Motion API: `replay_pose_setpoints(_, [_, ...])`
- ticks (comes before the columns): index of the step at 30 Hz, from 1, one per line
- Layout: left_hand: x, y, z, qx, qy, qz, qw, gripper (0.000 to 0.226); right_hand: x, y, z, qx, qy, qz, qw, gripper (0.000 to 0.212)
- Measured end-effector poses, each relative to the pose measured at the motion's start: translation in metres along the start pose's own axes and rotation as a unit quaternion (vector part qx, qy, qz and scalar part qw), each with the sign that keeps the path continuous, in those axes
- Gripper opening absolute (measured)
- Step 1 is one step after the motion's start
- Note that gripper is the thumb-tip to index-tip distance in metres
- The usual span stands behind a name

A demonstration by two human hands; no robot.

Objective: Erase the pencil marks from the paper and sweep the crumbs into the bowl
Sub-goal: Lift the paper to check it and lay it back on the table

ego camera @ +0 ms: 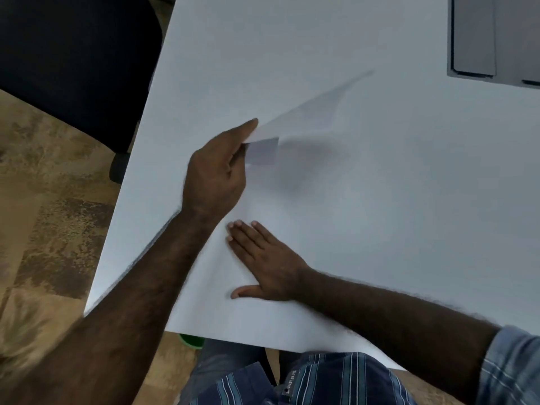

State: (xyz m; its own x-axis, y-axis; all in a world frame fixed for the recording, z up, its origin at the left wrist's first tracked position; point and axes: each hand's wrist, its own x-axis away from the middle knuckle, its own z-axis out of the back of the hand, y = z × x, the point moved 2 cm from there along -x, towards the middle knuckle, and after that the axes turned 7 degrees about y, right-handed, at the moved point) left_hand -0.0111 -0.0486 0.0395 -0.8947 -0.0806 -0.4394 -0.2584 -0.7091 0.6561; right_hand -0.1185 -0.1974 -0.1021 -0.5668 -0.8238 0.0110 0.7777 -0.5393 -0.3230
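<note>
A white sheet of paper (306,182) lies on the white table (263,54). My left hand (217,171) pinches the paper's far left corner and lifts it, so the sheet tilts up and casts a shadow beneath. Flat on the near part of the paper, my right hand (263,261) presses down with straight fingers. A sliver of a green bowl (191,342) shows just below the table's near edge, mostly hidden. No pencil marks, crumbs or eraser can be made out in this blurred view.
A grey panel (493,39) sits at the table's far right. A dark office chair (73,54) stands to the far left on the patterned floor. My lap in striped clothing (306,381) is under the table's near edge.
</note>
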Motion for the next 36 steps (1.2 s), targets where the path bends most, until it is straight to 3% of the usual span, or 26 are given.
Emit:
replay_pose_setpoints(3, [0.007, 0.008, -0.009, -0.039, -0.022, -0.076, 0.996, 0.040, -0.005, 0.005, 0.003, -0.010, 0.002, 0.005, 1.000, 0.110])
replay_pose_setpoints(7, [0.011, 0.013, -0.019, -0.063, -0.049, -0.117, 0.990, 0.045, -0.016, 0.027, 0.013, 0.006, 0.030, -0.062, 0.998, 0.109])
replay_pose_setpoints(18, [0.009, 0.016, -0.018, -0.040, -0.048, -0.090, 0.994, 0.044, 0.011, -0.006, 0.000, -0.021, -0.024, 0.017, 0.999, 0.115])
replay_pose_setpoints(22, [0.008, 0.018, -0.015, -0.021, -0.039, -0.051, 0.998, 0.045, 0.007, 0.026, 0.015, -0.023, 0.055, -0.089, 0.994, 0.112])
replay_pose_setpoints(25, [0.008, 0.021, -0.013, -0.009, -0.027, -0.031, 0.999, 0.043, 0.004, 0.043, 0.019, 0.012, 0.045, -0.158, 0.986, 0.116])
replay_pose_setpoints(31, [0.005, 0.026, -0.012, 0.030, 0.004, 0.013, 0.999, 0.040, 0.010, 0.002, 0.002, -0.018, 0.009, -0.088, 0.996, 0.124])
replay_pose_setpoints(36, [-0.002, 0.028, -0.011, 0.023, 0.014, 0.010, 1.000, 0.038, 0.011, -0.012, -0.003, -0.028, 0.004, -0.029, 0.999, 0.117])
